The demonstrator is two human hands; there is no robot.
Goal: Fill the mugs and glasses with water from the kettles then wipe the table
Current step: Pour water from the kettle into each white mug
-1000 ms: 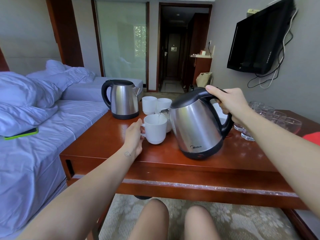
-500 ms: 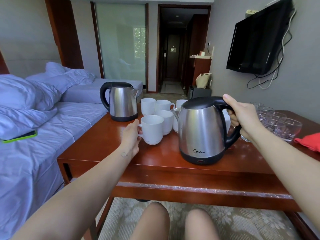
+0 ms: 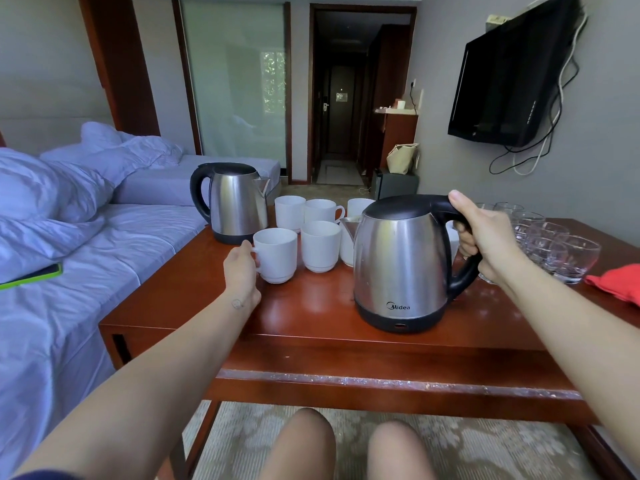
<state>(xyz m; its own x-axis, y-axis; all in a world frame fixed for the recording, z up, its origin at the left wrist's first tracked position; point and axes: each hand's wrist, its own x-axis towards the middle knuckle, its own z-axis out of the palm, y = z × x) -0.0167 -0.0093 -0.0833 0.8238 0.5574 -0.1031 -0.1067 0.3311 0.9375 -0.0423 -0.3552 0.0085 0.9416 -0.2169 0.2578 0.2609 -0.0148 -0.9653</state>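
A steel Midea kettle point(image 3: 398, 265) stands upright on the red-brown table point(image 3: 311, 310), and my right hand point(image 3: 485, 237) grips its black handle. My left hand point(image 3: 242, 268) holds the handle of a white mug point(image 3: 277, 254) at the left end of the front mug row. Several more white mugs point(image 3: 320, 244) cluster behind and beside it. A second steel kettle point(image 3: 235, 202) stands at the table's far left corner. Several clear glasses point(image 3: 554, 247) sit at the right, partly hidden by my right arm.
A red cloth point(image 3: 620, 282) lies at the table's right edge. A bed with pale bedding point(image 3: 69, 271) runs along the left, with a green-edged phone point(image 3: 31, 275) on it. A TV point(image 3: 505, 77) hangs on the right wall. My knees point(image 3: 349, 445) sit under the table's front edge.
The Midea kettle went from tilted and pouring into the held mug to upright on the table. My left hand moved the mug left and back, toward the far kettle.
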